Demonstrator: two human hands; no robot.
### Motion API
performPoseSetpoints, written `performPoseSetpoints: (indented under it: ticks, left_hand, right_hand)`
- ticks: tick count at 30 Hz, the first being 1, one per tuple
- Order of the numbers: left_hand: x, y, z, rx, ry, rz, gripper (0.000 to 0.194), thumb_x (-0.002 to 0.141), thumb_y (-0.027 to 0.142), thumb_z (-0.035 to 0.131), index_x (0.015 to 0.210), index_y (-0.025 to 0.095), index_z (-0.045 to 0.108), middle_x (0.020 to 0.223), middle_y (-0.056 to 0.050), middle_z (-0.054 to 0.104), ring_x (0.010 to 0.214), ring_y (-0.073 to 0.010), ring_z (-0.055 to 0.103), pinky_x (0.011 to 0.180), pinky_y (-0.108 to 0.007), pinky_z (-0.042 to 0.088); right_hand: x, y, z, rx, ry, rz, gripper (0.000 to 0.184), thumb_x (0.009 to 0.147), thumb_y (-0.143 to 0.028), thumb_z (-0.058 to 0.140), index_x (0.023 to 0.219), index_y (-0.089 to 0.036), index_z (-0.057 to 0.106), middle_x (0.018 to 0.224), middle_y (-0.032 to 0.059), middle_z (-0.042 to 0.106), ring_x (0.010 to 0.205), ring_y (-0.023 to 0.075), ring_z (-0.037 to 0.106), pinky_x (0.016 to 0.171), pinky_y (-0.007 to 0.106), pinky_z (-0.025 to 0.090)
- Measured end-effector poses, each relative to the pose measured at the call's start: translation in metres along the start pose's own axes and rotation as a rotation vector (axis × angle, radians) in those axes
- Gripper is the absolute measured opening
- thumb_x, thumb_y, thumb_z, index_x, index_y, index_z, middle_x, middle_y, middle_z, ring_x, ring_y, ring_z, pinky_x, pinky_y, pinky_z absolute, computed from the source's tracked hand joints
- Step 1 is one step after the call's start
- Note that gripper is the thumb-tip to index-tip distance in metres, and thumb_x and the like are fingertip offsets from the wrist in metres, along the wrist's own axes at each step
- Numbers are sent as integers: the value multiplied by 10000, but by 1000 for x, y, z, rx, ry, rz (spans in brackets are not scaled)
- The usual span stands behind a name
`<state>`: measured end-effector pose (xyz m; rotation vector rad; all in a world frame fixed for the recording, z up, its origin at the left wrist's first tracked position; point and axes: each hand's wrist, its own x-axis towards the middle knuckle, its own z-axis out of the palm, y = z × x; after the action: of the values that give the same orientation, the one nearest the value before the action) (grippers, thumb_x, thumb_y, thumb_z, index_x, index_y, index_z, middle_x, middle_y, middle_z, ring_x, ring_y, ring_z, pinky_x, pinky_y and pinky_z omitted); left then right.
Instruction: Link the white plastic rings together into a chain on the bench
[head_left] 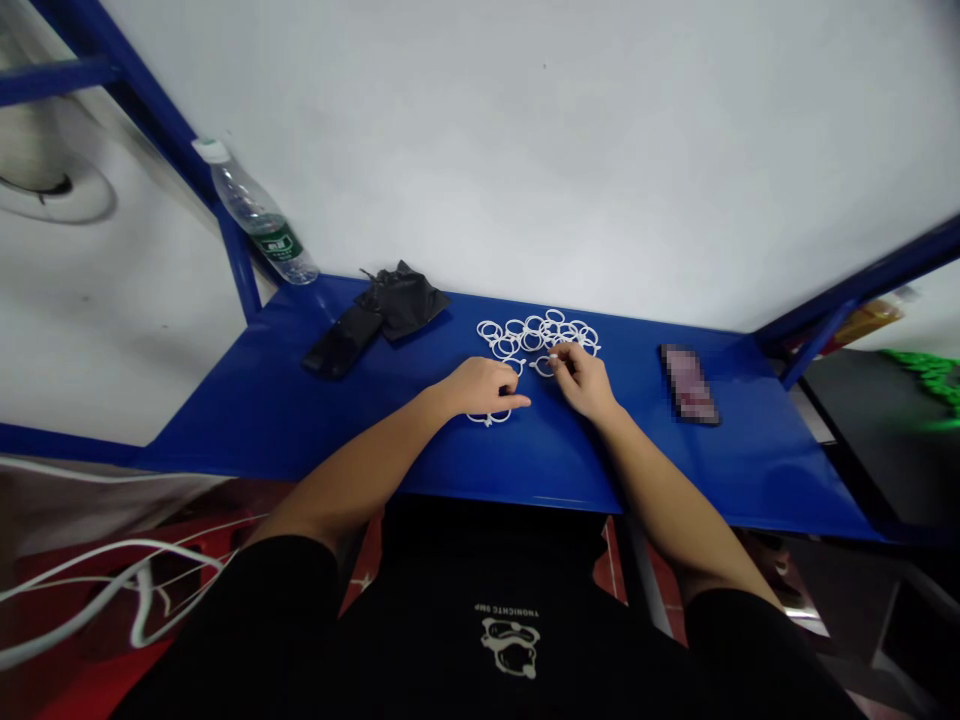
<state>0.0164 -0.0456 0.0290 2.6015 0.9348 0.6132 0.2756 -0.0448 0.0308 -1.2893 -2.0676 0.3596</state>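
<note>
A cluster of several white plastic rings point(536, 332) lies on the blue table point(300, 410) near the wall. My left hand point(484, 386) rests palm down on a white ring piece point(489, 417), fingers curled over it. My right hand point(583, 380) pinches a white ring point(543, 366) at the front edge of the cluster, fingers closed on it.
A black phone point(343, 341) and a black cloth pouch point(403, 298) lie at the left back of the table. A plastic water bottle point(259, 215) leans against the blue frame post. Another phone point(689, 384) lies at the right. White cables point(112, 590) hang below left.
</note>
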Motion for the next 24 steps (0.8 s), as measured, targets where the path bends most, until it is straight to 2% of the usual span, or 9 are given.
performPoseSetpoints:
  ticks: [4, 8, 12, 17, 21, 24]
  left_hand:
    - [2, -2, 2, 0, 116, -92, 265, 1006, 398, 714, 829, 200, 711, 851, -5, 733, 785, -152, 664, 707, -292, 443]
    - [2, -4, 0, 3, 185, -203, 148, 1005, 351, 724, 1005, 211, 771, 1037, -29, 774, 856, -164, 695, 758, -299, 499]
    - [3, -8, 0, 7, 100, -251, 143, 989, 313, 751, 1096, 221, 777, 1122, -35, 782, 995, -208, 727, 841, -326, 544]
    - [3, -12, 1, -10, 35, -282, 185, 962, 270, 779, 1144, 238, 766, 1212, -35, 764, 1075, -219, 733, 892, -331, 561]
    - [4, -11, -2, -25, -8, -317, 180, 970, 239, 746, 1150, 238, 756, 1146, -30, 771, 1034, -206, 740, 869, -319, 555]
    - [5, -7, -5, -31, -34, -348, 242, 971, 279, 744, 1206, 229, 724, 1045, -25, 780, 1008, -216, 744, 844, -317, 548]
  right_hand:
    - [0, 1, 1, 24, 30, -107, 310, 1060, -322, 511, 1262, -249, 735, 1059, 74, 816, 884, 229, 753, 814, 363, 585]
    - [0, -3, -1, 40, 27, -187, 253, 1039, -316, 551, 1134, -241, 773, 979, 60, 815, 814, 206, 742, 773, 344, 583]
    - [0, -5, -3, 65, 6, -226, 216, 995, -249, 561, 1052, -236, 769, 983, 54, 816, 831, 201, 748, 781, 339, 586]
    - [1, -3, -2, 76, -2, -264, 270, 942, -168, 544, 1069, -235, 773, 1004, 56, 816, 861, 207, 757, 800, 347, 590]
    - [1, -2, -1, 73, -29, -275, 282, 913, -149, 538, 1030, -230, 782, 969, 50, 815, 819, 195, 755, 774, 331, 585]
    - [1, -1, -2, 83, -27, -290, 268, 884, -144, 538, 960, -224, 782, 932, 44, 813, 776, 184, 748, 751, 317, 576]
